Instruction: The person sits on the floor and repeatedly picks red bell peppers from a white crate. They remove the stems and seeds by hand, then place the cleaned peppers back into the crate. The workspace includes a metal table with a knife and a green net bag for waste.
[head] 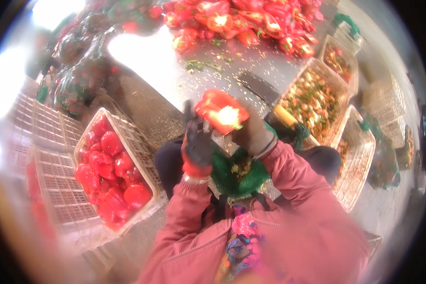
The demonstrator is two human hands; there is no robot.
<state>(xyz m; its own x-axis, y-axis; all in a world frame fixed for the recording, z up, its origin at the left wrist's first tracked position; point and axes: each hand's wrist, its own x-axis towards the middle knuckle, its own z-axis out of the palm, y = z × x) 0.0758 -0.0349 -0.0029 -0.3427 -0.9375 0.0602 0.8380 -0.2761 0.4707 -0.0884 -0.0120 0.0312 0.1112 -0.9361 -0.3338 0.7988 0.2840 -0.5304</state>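
Note:
In front of my chest, a red bell pepper (216, 101) is held up, its pale cut or stem side strongly overexposed. My left hand (199, 142), in a dark glove with a red cuff, grips it from the left. On the other side my right hand (254, 131), in a grey-brown glove, is against the pepper; blur and the pepper hide its fingers, so whether it also holds a tool cannot be made out. Beyond my right hand lies a broad-bladed knife (258, 86) with a yellow handle (284, 115). Green mesh (222, 174) spreads across my lap below both hands.
A heap of red peppers (248, 21) covers the far part of the metal table (230, 76), which is strewn with seeds. To the left, a plastic crate (126, 131) holds red peppers. Crates of trimmings (314, 99) stand at right. Filled mesh bags (81, 78) sit at far left.

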